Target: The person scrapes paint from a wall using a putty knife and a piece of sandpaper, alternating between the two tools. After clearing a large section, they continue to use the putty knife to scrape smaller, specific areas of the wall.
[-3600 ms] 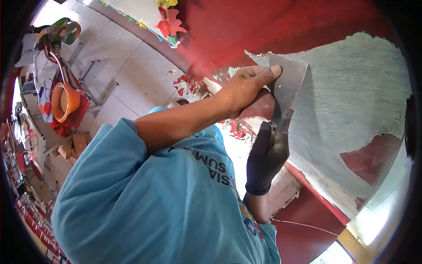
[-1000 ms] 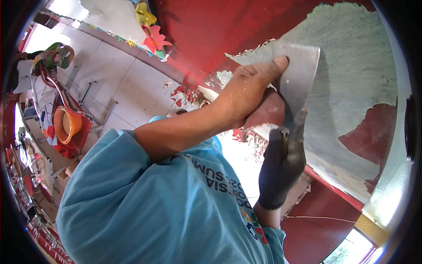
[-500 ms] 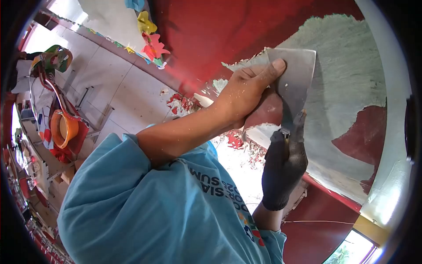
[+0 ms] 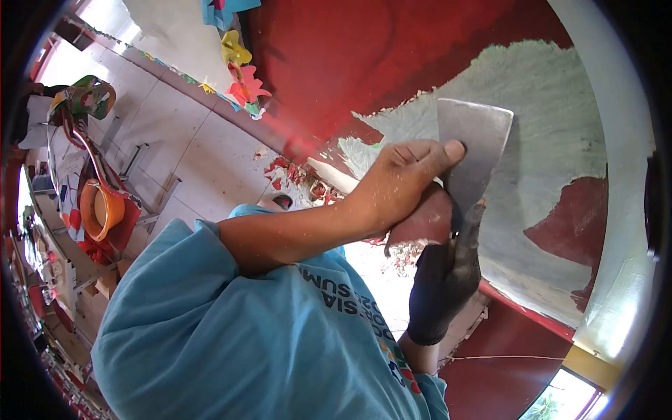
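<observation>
A wide metal scraper (image 4: 479, 133) stands with its broad blade tilted up in front of the wall. My right hand (image 4: 448, 290), in a dark knitted glove, is closed around its handle low down. My bare left hand (image 4: 402, 178) grips the blade from the left, its thumb pressed on the blade's face; its other fingers are mostly hidden. Below that hand hangs a curved dark red piece (image 4: 425, 217) with a pale lower edge, which looks like a peeled paint sheet. How it is held is hidden.
The red wall (image 4: 336, 56) has a large bare grey-green patch (image 4: 546, 91). Paint scraps (image 4: 287, 175) lie on the tiled floor (image 4: 189, 147). An orange ring-shaped item (image 4: 101, 208) is at left. Paper flowers (image 4: 246, 85) hang at upper left.
Both hands have moved down in the view with the scraper, and the dark red piece has come down with them. The left thumb stays on the blade.
</observation>
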A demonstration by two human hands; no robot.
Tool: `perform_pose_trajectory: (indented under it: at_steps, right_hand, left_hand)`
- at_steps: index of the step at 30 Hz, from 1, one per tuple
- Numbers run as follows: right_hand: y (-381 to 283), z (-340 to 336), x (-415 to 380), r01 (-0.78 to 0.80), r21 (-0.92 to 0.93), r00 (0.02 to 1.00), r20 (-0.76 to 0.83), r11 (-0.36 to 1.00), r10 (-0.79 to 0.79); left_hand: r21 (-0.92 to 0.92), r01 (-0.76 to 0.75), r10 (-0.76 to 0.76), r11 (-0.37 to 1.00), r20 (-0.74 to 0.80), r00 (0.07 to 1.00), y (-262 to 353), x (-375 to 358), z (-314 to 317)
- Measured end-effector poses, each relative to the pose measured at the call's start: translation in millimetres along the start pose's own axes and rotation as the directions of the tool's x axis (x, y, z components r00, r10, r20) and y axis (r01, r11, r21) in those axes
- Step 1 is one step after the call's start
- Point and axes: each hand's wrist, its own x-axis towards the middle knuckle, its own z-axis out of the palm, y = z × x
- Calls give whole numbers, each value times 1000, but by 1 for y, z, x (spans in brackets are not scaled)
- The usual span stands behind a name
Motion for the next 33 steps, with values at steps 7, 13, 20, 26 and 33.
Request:
perform_pose_trajectory:
  at_steps: [7,13,20,26,33]
  right_hand:
    - [-2,-3,7,-69,5,996,64,998,69]
    - [-7,9,9,-73,46,997,22,996,72]
    - [-8,-2,4,-86,130,996,41,988,81]
    - [-11,-10,5,-126,75,988,103,989,118]
    - [-6,-3,12,-130,125,990,73,984,121]
  left_hand:
    - [-72,29,-25,997,56,998,12,-3,0]
    - [-49,-12,14,999,47,999,10,6,-9]
    - [112,-69,62,991,62,996,13,5,-5]
    - [31,29,-32,999,67,997,16,-2,-1]
    - [-63,-51,57,997,93,994,8,5,-3]
